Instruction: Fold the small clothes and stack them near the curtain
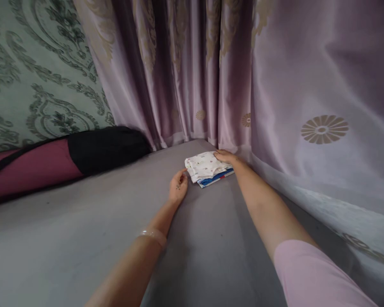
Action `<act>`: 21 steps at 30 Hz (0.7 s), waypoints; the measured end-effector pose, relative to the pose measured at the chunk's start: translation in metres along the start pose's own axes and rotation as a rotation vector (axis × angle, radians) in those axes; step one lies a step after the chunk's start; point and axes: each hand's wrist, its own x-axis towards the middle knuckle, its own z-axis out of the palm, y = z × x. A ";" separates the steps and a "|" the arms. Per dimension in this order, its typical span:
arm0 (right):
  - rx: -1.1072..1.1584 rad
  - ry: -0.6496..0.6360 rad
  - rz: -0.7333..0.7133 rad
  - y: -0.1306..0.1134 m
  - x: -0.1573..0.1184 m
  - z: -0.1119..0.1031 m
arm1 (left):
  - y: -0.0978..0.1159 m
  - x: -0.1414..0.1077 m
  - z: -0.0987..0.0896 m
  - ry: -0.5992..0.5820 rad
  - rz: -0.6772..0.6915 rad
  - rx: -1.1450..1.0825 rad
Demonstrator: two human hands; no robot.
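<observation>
A small stack of folded cloth lies on the grey sheet [208, 238], near the far corner. On top is a white folded cloth [203, 165] with small coloured prints; a blue folded cloth [213, 179] with white and red parts shows beneath it. My right hand [224, 156] lies on the stack's right rear edge, fingers stretched over the white cloth. At the left edge is my left hand [178, 184], its index finger reaching to the cloth and the other fingers curled. Whether the left fingers pinch any fabric cannot be made out.
A long maroon and black bag [109, 147] lies along the patterned wall [51, 85] on the left. Mauve curtains [185, 76] hang behind the stack, and more curtain [307, 85] runs down the right side to the sheet's edge.
</observation>
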 end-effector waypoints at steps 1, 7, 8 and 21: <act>-0.002 0.000 0.009 -0.001 0.000 -0.003 | 0.000 0.000 0.000 0.007 -0.004 -0.005; -0.049 0.138 0.032 -0.041 -0.028 -0.004 | -0.001 0.001 0.002 0.046 -0.016 -0.022; -0.054 0.160 0.008 -0.052 -0.037 -0.001 | -0.002 0.002 0.003 0.047 -0.018 -0.013; -0.104 0.129 -0.044 -0.096 -0.077 0.042 | 0.014 0.002 -0.032 -0.177 -0.107 0.066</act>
